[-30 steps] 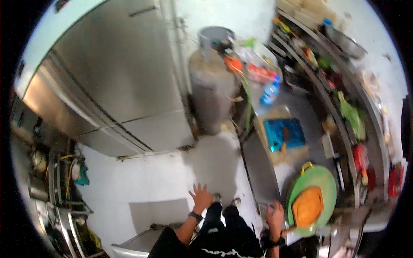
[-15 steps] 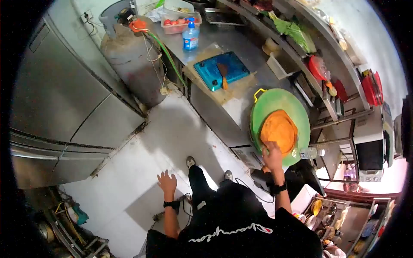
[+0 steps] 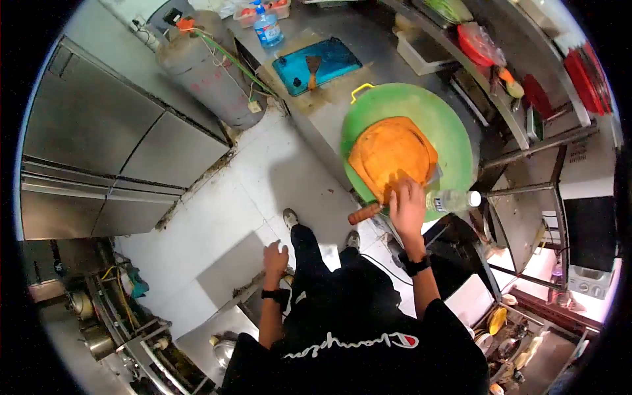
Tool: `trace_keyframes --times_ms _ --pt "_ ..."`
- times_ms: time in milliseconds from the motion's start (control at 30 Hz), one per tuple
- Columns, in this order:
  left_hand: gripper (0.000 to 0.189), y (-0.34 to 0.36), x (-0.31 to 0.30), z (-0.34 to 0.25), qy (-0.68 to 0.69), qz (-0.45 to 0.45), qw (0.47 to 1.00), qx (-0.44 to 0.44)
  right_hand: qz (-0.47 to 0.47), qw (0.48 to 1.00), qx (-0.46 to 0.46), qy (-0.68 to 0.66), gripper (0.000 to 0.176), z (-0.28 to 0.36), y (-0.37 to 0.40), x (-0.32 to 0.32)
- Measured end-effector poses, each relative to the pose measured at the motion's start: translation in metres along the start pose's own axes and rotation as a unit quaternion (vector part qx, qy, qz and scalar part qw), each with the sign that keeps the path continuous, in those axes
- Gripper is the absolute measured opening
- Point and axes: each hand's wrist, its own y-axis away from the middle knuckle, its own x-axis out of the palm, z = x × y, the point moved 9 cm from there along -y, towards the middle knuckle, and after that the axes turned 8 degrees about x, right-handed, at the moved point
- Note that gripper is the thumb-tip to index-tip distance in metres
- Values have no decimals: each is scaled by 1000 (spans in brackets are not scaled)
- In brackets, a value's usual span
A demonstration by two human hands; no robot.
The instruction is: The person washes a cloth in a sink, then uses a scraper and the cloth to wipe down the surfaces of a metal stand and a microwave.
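Head view. Right hand [image 3: 407, 207] over the near edge of an orange board [image 3: 394, 155], fingers bent down onto it; whether they clamp it or only rest there, cannot tell. Orange board lies flat on a round green board [image 3: 454, 128], which sits on the metal bench [image 3: 375, 66] and has a yellow handle [image 3: 361, 91] at its far left rim. Wooden handle [image 3: 364, 214] juts out just left of the right hand. Clear bottle [image 3: 454, 201], white cap, just right of the same hand. Left hand [image 3: 275, 260] well apart from the bench, above the floor [image 3: 240, 210] beside the left leg; fingers loosely curled, a little apart. Farther along the bench: blue slab [image 3: 342, 58] with a brown scraper [image 3: 312, 69] on top, then a blue pump bottle [image 3: 267, 29].
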Motion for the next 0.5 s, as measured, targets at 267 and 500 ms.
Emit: trace_keyframes --times_ms 267,500 --pt "43 28 25 -83 -52 -9 995 87 -24 996 -60 -63 27 -9 26 -32" --pt "47 43 46 -95 -57 71 993 74 17 991 -20 -129 17 -29 71 -31"
